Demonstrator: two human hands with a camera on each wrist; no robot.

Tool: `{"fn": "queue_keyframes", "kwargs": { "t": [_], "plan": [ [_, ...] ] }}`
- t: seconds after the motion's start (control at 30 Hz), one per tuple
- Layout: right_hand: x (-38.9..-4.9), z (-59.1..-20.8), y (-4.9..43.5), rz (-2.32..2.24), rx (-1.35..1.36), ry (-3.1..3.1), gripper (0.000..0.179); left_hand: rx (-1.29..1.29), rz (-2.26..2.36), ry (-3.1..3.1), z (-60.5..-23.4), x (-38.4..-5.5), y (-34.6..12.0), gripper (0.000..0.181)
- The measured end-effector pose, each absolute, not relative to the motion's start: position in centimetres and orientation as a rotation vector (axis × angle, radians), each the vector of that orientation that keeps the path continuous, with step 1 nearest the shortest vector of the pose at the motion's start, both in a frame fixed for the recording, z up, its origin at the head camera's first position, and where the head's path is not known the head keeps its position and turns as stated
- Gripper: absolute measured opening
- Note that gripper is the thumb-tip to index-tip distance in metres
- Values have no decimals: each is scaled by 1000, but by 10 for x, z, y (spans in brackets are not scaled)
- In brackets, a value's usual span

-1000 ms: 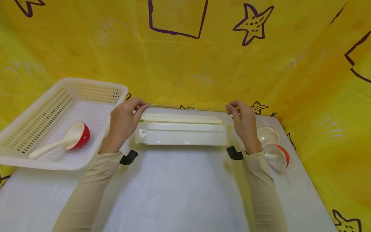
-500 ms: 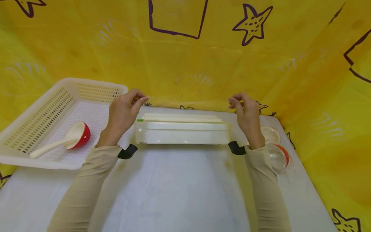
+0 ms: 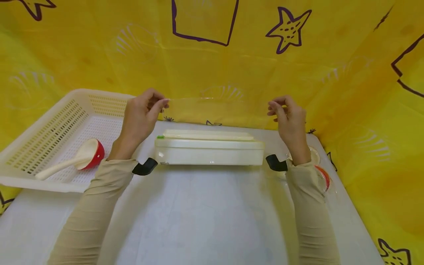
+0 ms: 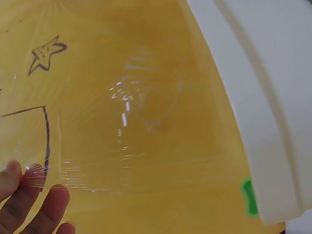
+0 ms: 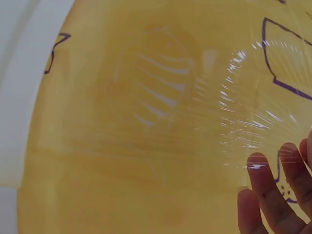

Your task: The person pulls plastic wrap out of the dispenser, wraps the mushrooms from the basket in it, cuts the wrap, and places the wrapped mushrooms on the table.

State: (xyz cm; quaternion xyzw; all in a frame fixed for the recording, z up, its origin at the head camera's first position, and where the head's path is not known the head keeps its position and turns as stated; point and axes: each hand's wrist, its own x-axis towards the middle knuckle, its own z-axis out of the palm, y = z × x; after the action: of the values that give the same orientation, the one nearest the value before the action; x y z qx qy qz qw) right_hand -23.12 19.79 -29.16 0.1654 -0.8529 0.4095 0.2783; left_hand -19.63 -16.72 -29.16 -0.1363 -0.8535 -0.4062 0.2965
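A clear sheet of cling film is stretched between my two hands, above and behind a long white dispenser box. My left hand pinches the film's left corner between thumb and forefinger; creases run from that pinch in the left wrist view. At the other corner my right hand pinches the film, and wrinkles fan out from its fingertips in the right wrist view. A green slider sits at the left end of the dispenser.
On the left stands a white perforated basket holding a red-and-white ladle. A clear round dish and a red-rimmed bowl lie partly behind the right forearm. A yellow patterned cloth hangs at the back.
Both hands have risen away from the dispenser and spread slightly apart, drawing the film up with them. More of the film now shows between them. The dispenser has stayed put.
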Motion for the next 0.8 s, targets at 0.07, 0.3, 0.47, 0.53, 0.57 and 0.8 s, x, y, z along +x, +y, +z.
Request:
{"fn": "queue_keyframes", "kwargs": {
  "t": [0.07, 0.3, 0.47, 0.53, 0.57, 0.8],
  "plan": [
    [-230, -287, 198, 1103, 437, -2278, 27, -371, -1093, -2258, -287, -196, -167, 20],
    [-226, -270, 195, 1110, 420, -2249, 28, -386, -1129, -2223, -273, -193, -165, 20],
    [-225, -259, 193, 1135, 426, -2195, 29, -405, -1124, -2185, -263, -193, -164, 20],
    [-225, -255, 193, 1132, 430, -2177, 29, -411, -1121, -2171, -260, -193, -163, 19],
    [-225, -254, 193, 1133, 429, -2170, 29, -414, -1118, -2163, -258, -193, -163, 19],
    [-223, -244, 193, 1159, 407, -2163, 24, -432, -1109, -2128, -249, -191, -163, 18]
  ]
}}
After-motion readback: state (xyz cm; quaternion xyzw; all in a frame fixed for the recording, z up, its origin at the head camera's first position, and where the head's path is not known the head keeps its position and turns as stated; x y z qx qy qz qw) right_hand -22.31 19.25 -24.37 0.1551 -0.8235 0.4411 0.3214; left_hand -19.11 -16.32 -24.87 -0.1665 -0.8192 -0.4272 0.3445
